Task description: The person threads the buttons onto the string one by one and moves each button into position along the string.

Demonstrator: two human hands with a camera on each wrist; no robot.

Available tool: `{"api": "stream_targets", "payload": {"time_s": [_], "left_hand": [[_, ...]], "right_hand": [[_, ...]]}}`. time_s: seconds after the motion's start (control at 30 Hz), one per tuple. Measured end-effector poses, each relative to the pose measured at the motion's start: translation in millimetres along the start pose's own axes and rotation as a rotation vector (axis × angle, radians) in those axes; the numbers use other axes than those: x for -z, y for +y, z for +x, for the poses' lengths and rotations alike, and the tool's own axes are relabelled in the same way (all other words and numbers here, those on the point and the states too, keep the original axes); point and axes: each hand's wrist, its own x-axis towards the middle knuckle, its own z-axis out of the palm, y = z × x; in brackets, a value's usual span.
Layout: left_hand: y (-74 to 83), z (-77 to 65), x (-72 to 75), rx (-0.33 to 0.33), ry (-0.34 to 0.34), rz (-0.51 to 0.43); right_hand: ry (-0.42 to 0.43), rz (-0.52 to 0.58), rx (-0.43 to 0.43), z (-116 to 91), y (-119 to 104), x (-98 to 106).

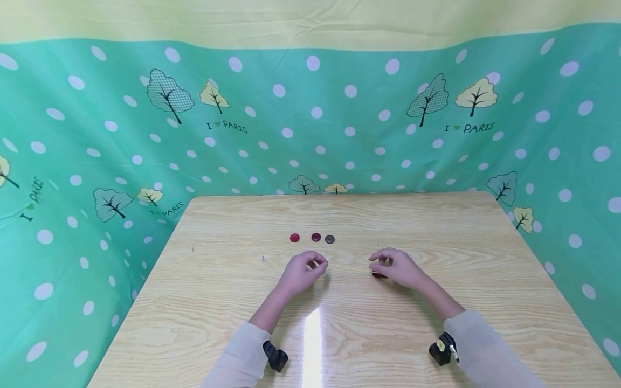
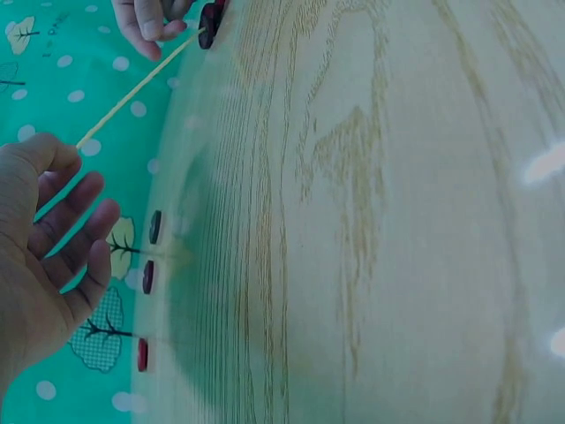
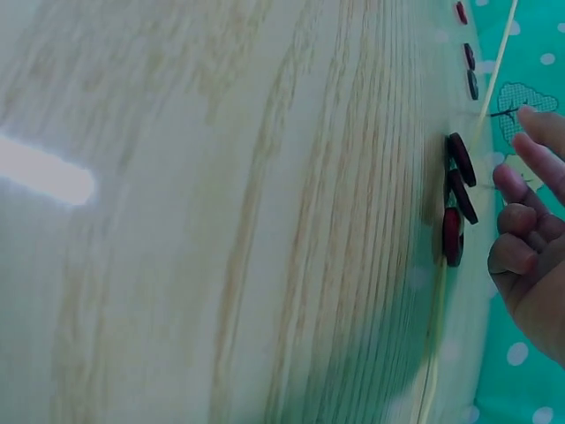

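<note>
In the head view my left hand [image 1: 302, 274] pinches one end of a thin yellow cord [image 1: 346, 267] between thumb and forefinger. The left wrist view shows the cord [image 2: 132, 93] running taut from that pinch toward several dark red buttons [image 2: 208, 26]. These buttons [image 3: 459, 177] sit close together on the cord, low over the tabletop, in the right wrist view. My right hand [image 1: 398, 268] hovers beside them, fingers loosely bent, with nothing visibly held. Past the buttons the cord's other part [image 3: 431, 371] trails along the table.
Three loose buttons lie in a row farther back: a red one [image 1: 294, 237], a maroon one [image 1: 316, 237] and a grey one [image 1: 330, 239]. The wooden table [image 1: 194, 323] is bordered by a green dotted curtain [image 1: 271, 118] at the back and sides.
</note>
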Motion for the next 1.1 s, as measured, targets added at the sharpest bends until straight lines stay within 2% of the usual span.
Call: {"api": "stream_targets", "payload": {"time_s": [0.33,0.6,1.1], "left_hand": [[-0.9,0.8,-1.1,-0.050,0.015,-0.002],[1.0,0.7,-1.0,-0.034,0.018,0.000],[5.6,0.9,-1.8,-0.024,0.001,0.006]], "right_hand": [[-0.002,0.039,0.017,4.1,-10.9,-6.5],[-0.001,0.089,0.036,9.8,-20.8,-15.5],[0.003,0.087,0.107,16.4,-46.6,-32.2]]}}
